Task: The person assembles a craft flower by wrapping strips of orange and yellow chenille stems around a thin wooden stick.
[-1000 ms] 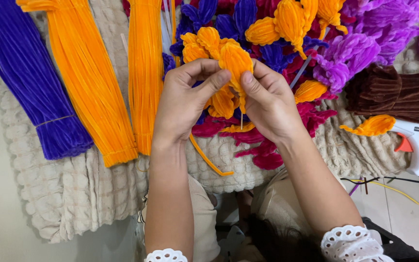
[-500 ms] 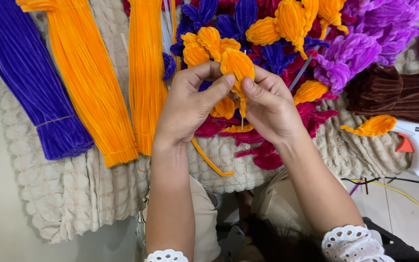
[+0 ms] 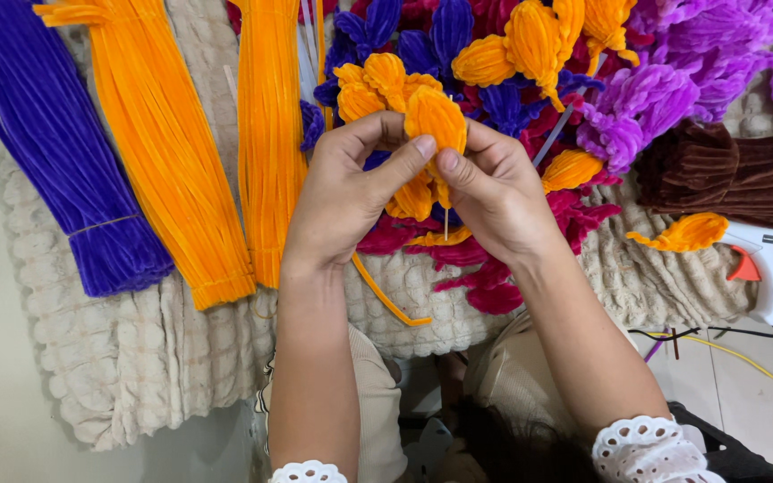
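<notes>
Cream quilted cloth (image 3: 136,358) under purple bundle (image 3: 55,152) far left, orange bundles (image 3: 167,161) beside. Centre: left hand (image 3: 342,201), right hand (image 3: 494,192), both grips pinched shut on orange petal (image 3: 436,121); long axis near-far, rounded tip far, loose tail trailing near.

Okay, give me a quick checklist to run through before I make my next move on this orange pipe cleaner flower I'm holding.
1. Orange petal pinched by left hand and right hand: ok.
2. Loose orange pipe cleaner tail hanging free below the hands over the cream mat: ok.
3. Spare orange pipe cleaner bundle lying beside the left hand: ok.
4. Glue gun lying at the right, away from the hands: ok.
5. Glue gun hot: cannot tell.
</notes>
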